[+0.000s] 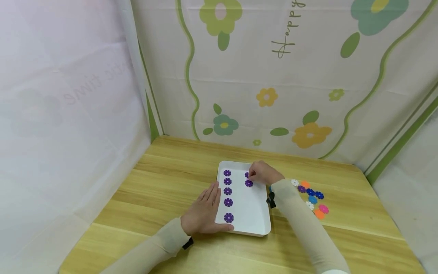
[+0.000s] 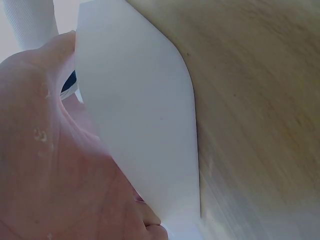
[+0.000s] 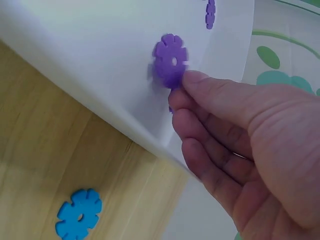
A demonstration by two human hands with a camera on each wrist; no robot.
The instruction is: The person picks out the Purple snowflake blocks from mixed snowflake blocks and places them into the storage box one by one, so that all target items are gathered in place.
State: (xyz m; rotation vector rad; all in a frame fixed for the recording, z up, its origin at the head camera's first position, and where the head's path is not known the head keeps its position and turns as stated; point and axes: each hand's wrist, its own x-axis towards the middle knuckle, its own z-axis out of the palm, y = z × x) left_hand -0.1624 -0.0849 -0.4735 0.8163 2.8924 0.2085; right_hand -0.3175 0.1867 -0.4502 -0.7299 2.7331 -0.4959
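A white tray (image 1: 241,213) lies on the table, with a column of purple snowflake discs (image 1: 228,191) along its left side. My left hand (image 1: 203,211) rests at the tray's front left corner, fingers straight along the left rim and thumb over the front edge. In the left wrist view, the palm lies against the tray's outer wall (image 2: 140,100). Over the tray's far right part, my right hand (image 1: 263,173) pinches a purple snowflake disc (image 3: 170,60) between thumb and forefinger. Another purple disc (image 1: 246,175) is partly hidden by this hand.
Right of the tray, several loose snowflake discs in white, orange, blue, purple and pink (image 1: 323,208) lie on the wooden table (image 1: 164,182). A blue disc (image 3: 79,215) lies close to the tray's right side. Flower-printed cloth (image 1: 239,76) stands behind the table.
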